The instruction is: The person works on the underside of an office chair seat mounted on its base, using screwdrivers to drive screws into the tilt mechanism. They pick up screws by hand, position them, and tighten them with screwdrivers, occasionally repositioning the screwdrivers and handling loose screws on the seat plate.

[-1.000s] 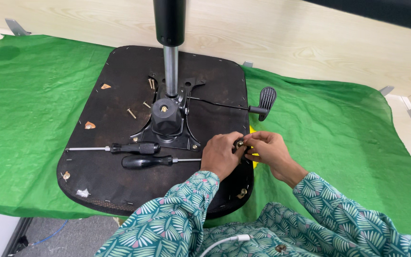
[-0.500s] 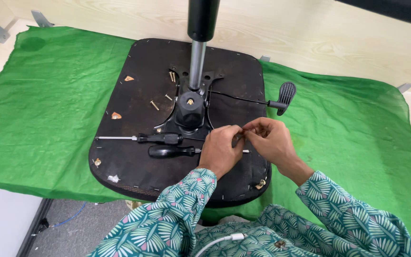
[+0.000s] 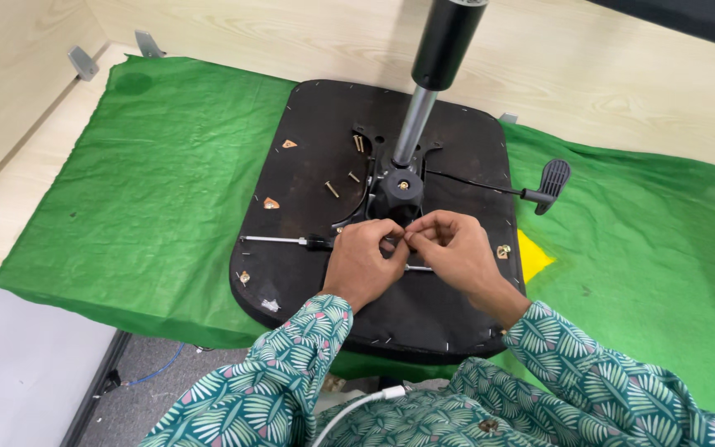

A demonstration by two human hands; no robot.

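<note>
Both hands meet over the near middle of the dark chair seat base (image 3: pixel 308 207), which lies upside down on a green cloth (image 3: pixel 126 174) spread over the counter. The left hand (image 3: pixel 363 263) and the right hand (image 3: pixel 453 252) are pinched together, fingertips touching, around something very small between them; it is too small to tell what, though it looks like a bit of hardware. Just beyond the fingers sits the black mechanism (image 3: pixel 396 194) with its gas-lift column (image 3: pixel 428 83) standing upright, and a cable runs from it to a black lever handle (image 3: pixel 551 182) resting on the cloth at the right. A screwdriver (image 3: pixel 283 241) lies on the base just left of the left hand, partly under it. 3 loose screws (image 3: pixel 333 189) lie farther up the base. I judge this to be a fiddly sorting or fitting step with a small fastener, calling for fine, steady finger control close to the mechanism.
</note>
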